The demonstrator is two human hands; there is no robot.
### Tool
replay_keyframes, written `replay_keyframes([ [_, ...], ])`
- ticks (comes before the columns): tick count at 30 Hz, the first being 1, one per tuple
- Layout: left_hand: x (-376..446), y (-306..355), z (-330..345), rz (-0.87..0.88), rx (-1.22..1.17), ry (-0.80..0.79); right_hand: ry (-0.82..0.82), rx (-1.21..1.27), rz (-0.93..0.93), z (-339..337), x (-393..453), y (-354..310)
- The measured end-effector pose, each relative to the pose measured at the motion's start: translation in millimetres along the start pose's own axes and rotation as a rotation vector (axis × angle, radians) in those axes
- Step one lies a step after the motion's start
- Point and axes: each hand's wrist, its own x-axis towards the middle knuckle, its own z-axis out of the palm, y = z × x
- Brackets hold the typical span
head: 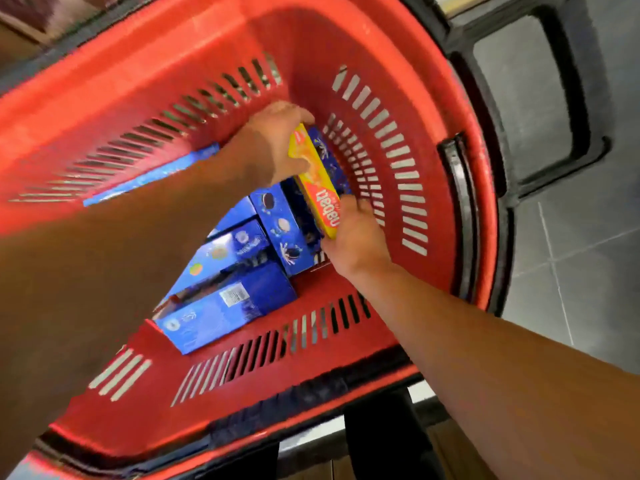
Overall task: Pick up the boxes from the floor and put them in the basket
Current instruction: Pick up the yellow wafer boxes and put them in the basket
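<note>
A red slotted basket (433, 98) stands on grey floor tiles (571, 271). About five blue boxes (221, 306) lie along its bottom, toward the left wall. The left hand (277, 143) grips the far end of one yellow box (317, 185), near the right wall; the right hand (356, 237) grips its near end.

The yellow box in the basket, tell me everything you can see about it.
The yellow box is a slim, flat carton, apparently cardboard, with orange biscuit artwork and a red panel of white lettering. It stands tilted on a long edge inside the red basket, leaning beside dark blue boxes near the slotted wall. The left hand grips its far end, thumb across the face; the right hand holds its near end. Its back is hidden.
</note>
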Motion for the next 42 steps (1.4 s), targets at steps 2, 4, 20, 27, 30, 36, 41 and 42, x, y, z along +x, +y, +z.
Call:
replay_keyframes([
  [2, 0, -17, 13, -0.021, 0.044, -0.045, -0.074, 0.066, 0.033, 17, 19, 0],
  [4, -9, -26, 27, -0.013, 0.063, -0.101, -0.153, 0.147, 0.084, 32, 27, 0],
  [20, -215, 33, -75, -0.205, -0.266, 0.122, -0.018, -0.324, -0.19, -62, -149, -90],
  [27, -341, 99, -181, -0.189, -0.35, 0.24, 0.196, -0.303, -0.31, -114, -286, -162],
  [30, -382, 129, -226, -0.148, -0.304, 0.31, 0.323, -0.284, -0.375, -141, -332, -181],
  [36, -448, 187, -289, -0.15, -0.271, 0.402, 0.457, -0.4, -0.463, -197, -412, -215],
  [41, -499, 228, -313, -0.216, -0.242, 0.554, 0.507, -0.471, -0.556, -230, -465, -225],
  [42, -510, 237, -315, -0.236, -0.258, 0.597, 0.525, -0.472, -0.575, -235, -475, -226],
])
